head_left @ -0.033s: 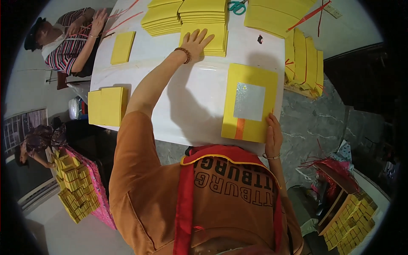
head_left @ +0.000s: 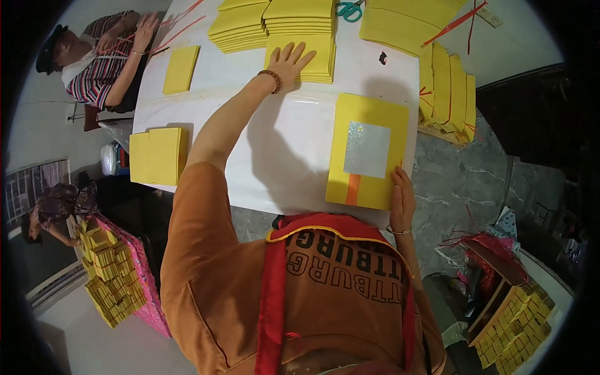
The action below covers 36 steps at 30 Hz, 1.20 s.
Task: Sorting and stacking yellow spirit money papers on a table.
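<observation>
As neither hand has visibly shifted, work seems steady: the left hand point(head_left: 290, 65) lies spread on the yellow stack point(head_left: 322, 53); well apart, the right hand point(head_left: 402, 199) touches the silver-patched yellow piece point(head_left: 367, 151) on its left, grip unclear.

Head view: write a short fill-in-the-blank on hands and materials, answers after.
The stack under the left hand is coloured ____.
The right hand is at the ____ side of the piece with the silver patch.
The strip below that patch is coloured ____.
Missing: yellow; right; orange.
</observation>
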Available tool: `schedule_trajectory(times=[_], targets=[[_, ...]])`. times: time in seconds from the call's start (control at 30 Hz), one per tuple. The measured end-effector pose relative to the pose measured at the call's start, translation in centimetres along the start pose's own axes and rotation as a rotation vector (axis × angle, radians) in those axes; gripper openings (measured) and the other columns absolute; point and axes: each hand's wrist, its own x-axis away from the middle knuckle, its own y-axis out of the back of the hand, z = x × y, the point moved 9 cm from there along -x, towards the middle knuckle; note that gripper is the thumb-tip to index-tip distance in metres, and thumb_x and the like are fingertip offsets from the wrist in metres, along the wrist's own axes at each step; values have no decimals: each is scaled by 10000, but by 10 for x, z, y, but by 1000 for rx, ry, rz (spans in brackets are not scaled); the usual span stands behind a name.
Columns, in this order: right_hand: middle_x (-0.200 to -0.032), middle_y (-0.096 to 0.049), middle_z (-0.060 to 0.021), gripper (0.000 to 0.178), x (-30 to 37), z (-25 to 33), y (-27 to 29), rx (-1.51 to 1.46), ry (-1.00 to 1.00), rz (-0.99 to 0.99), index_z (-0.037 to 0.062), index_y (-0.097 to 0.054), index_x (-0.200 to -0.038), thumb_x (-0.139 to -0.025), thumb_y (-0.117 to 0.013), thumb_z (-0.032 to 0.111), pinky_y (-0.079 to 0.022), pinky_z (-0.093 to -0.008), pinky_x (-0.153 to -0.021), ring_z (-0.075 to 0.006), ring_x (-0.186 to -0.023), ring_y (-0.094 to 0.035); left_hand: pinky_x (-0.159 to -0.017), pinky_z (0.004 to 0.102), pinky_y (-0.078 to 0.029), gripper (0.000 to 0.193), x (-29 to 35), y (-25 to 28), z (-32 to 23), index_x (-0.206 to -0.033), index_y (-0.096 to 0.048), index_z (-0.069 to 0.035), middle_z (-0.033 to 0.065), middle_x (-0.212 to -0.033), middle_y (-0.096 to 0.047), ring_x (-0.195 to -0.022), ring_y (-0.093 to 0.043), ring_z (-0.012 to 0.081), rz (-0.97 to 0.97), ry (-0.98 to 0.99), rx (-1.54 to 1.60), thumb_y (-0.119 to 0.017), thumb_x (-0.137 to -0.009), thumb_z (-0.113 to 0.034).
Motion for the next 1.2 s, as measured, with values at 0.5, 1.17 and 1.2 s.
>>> schedule_trajectory(times=[0.5, 1.17, 1.2], targets=[[-1224, -472, -124, 277, -1, -1, 2, 99, 61, 20, 6, -557, -1071, -802, -550, 73, -381, -293, -896, -232, -1121, -459, -917, 437, -343, 663, 33, 75, -45, -1309, -298, -174, 132, -1343, -285, -1166, -361, 312, -119, -102, 202, -592, -715, -140], [-1151, -517, -105, 415, -8, -37, 6, -400, -167, 22, 0, -598, -986, -932, -284, 265, -332, -289, -924, -194, -1065, -468, -588, 325, -438, 159, 149, 86, -189, -854, -603, -17, 119, -745, -595, -646, -559, 271, 144, -367, 1028, -562, -806, -163], [-1151, -517, -105, 415, -8, -36, 6, -399, -167, 21, 0, -598, -986, -932, -284, 265, -332, -289, -924, -194, -1065, -468, -581, 319, -435, 157, 148, 82, -188, -854, -603, -17, 117, -743, -599, -637, -557, 268, 191, -343, 1050, -563, -806, -161]])
